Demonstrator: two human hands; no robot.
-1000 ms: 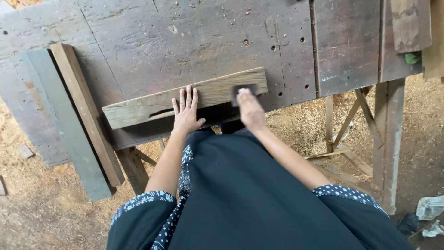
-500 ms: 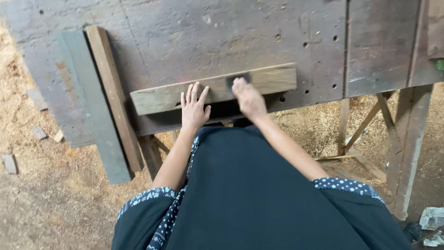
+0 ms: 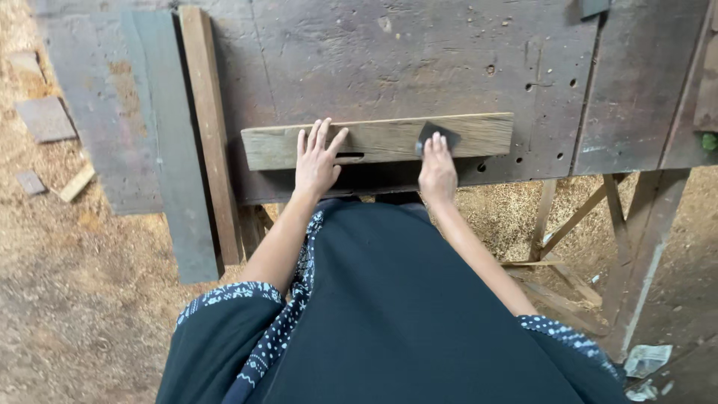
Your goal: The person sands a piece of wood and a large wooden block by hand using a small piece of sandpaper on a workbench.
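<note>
Nearest the camera, the left hand (image 3: 317, 161) lies flat with its fingers spread on the wooden plank (image 3: 378, 140), pinning it near its left end; it grips nothing, only presses. The right hand (image 3: 437, 170) is closed down over a small dark sanding piece (image 3: 438, 135), fingers together on top of it, right of the plank's middle. The plank lies across the near edge of the bench (image 3: 419, 52), long side running left to right, beside a narrow slot (image 3: 349, 155) in its near face.

The risk, as I judge it, is slippage: the plank is held only by the flat palm, so a hard stroke could skate it toward the near edge and off onto the sawdust-covered floor (image 3: 82, 299). Bare fingers on rough, weathered wood could also pick up splinters. Farther left, a loose lath (image 3: 209, 127) and grey board (image 3: 161, 142) overhang the bench's near edge and could be knocked down.
</note>
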